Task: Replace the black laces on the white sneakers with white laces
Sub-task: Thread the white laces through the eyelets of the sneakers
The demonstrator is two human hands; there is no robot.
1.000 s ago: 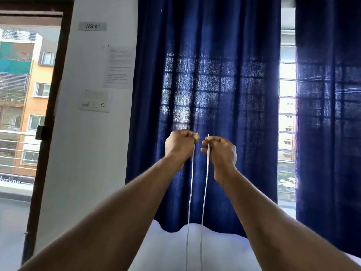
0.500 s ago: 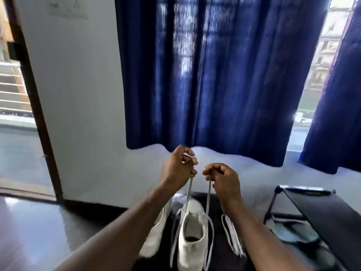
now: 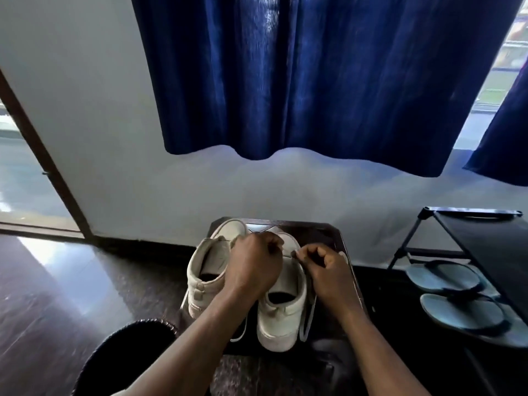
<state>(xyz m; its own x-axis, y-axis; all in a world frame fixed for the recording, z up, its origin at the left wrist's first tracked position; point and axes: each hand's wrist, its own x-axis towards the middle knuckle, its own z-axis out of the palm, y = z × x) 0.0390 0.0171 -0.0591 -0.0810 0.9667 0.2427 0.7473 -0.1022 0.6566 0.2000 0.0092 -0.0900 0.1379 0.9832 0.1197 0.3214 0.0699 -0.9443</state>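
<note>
Tray: a dark square wooden tray [image 3: 321, 230] sat on the floor and kept the pair together, within reach.
Sneakers: two white low-top sneakers [image 3: 207, 270] stood side by side on it, heels toward the person — openings up for threading.
Left hand [image 3: 254, 267]: curled over the right-side sneaker [image 3: 283, 312]; its grasp was hidden, so I cannot tell.
Right hand [image 3: 325, 272]: pinched the flat white lace [image 3: 312, 311], whose slack looped beside that sneaker.

Blue curtain [image 3: 300, 75], white wall [image 3: 85, 95], dark glossy floor [image 3: 57, 295], blk rack [image 3: 491, 252] rt, doorway [image 3: 14, 181] lt
</note>
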